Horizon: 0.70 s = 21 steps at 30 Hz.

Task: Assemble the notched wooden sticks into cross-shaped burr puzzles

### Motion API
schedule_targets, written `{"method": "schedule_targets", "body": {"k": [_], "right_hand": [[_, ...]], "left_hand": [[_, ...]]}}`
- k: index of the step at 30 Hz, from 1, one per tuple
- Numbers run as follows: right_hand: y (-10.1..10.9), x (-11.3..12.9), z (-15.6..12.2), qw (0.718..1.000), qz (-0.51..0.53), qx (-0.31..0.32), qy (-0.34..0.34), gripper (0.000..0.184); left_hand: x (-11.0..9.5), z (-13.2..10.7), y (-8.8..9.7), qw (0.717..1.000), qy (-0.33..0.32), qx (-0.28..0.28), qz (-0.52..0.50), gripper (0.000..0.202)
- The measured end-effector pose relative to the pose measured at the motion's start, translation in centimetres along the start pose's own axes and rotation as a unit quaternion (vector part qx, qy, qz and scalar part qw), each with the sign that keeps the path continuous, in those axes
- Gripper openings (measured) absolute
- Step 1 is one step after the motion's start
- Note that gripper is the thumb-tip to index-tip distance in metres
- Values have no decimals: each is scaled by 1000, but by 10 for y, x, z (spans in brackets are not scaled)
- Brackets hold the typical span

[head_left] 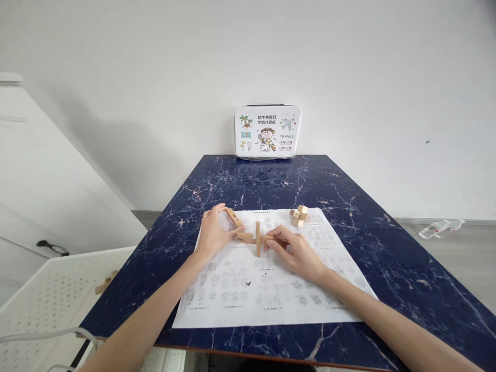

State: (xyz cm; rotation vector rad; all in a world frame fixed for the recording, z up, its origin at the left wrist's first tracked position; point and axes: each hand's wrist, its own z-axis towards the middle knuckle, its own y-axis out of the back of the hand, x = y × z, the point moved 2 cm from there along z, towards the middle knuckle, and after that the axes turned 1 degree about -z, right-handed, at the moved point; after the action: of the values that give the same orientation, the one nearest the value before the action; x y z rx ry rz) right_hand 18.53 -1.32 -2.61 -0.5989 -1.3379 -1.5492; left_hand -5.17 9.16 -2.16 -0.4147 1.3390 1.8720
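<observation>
My left hand (215,230) is closed on a notched wooden puzzle piece (233,217), held at a slant between thumb and fingers. My right hand (296,252) pinches the right end of a wooden puzzle assembly (258,243), in which an upright stick crosses a horizontal bar. The bar's left end has a dark mark on it and lies close to my left thumb; whether they touch I cannot tell. Beneath both hands spreads a white instruction sheet (232,312) printed with small diagrams. An interlocked wooden block puzzle (299,215) rests near the sheet's upper right corner.
The blue marbled table (186,191) narrows toward the wall. At its far edge stands a white case (267,132) with cartoon prints. To the left, below table height, is a white perforated surface (50,289) with a cable (46,336). A plastic bottle (436,228) lies at right.
</observation>
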Motion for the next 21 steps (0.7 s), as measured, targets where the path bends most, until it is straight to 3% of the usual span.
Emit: {"method": "schedule_targets", "body": {"k": [7, 9, 11, 14, 17, 19, 21], "right_hand": [[-1, -1, 2, 1000, 16, -13, -10, 20], [0, -1, 3, 1000, 21, -14, -17, 21], [1, -1, 3, 999, 31, -15, -24, 23], [2, -3, 4, 998, 60, -9, -32, 27], [2, -4, 4, 995, 94, 10, -36, 31], [1, -5, 4, 993, 107, 23, -39, 35], [1, -5, 4, 992, 115, 36, -42, 37]], "left_hand": [[7, -2, -6, 998, -37, 24, 50, 80], [1, -2, -3, 998, -44, 14, 40, 72], [-11, -4, 4, 998, -63, -5, 13, 49], [-32, -9, 14, 990, -136, -15, -29, 37], [-48, -16, 16, 972, -222, 52, -54, 68], [-53, -22, 13, 957, -253, 126, -63, 98], [-55, -27, 8, 944, -265, 188, -63, 116]]}}
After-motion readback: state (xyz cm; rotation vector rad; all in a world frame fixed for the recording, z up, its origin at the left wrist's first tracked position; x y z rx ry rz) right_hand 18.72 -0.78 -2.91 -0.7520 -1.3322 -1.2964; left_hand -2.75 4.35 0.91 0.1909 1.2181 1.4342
